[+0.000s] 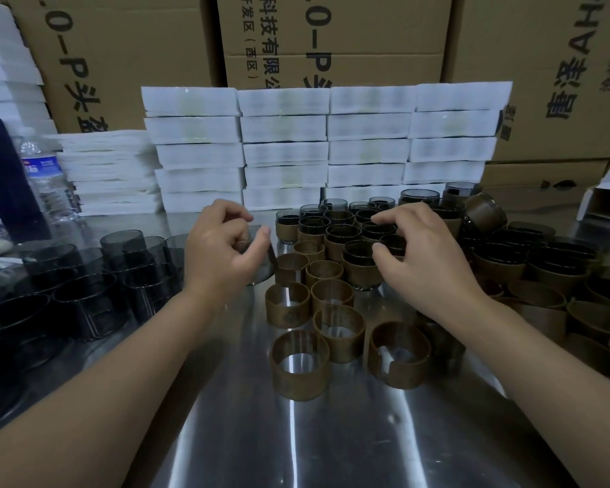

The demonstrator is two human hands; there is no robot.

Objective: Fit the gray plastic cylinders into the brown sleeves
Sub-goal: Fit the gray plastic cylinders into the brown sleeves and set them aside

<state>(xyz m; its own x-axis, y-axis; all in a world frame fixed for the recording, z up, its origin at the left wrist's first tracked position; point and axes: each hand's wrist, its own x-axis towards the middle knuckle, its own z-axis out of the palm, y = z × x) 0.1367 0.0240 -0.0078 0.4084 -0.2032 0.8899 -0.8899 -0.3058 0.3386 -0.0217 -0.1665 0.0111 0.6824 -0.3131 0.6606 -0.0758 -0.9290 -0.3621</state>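
My left hand [222, 251] grips a clear gray cylinder [263, 265] just left of the loose brown sleeves, thumb and fingers curled round its top. Several empty brown sleeves [300, 361] stand on the metal table [331, 445] in front of me. Behind them is a cluster of gray cylinders fitted in sleeves [358, 265]. My right hand [423, 251] hovers over that cluster with its fingers loosely curved and spread. Its thumb tip is at one rim, and nothing is clearly held. More bare gray cylinders [120, 248] stand in a group at the left.
More sleeves and sleeved cylinders [543, 262] are heaped at the right. Stacks of white foam trays [324, 149] line the back, with cardboard boxes [331, 37] behind them. A water bottle [44, 177] stands at the far left, and a small white open box [606, 199] at the far right.
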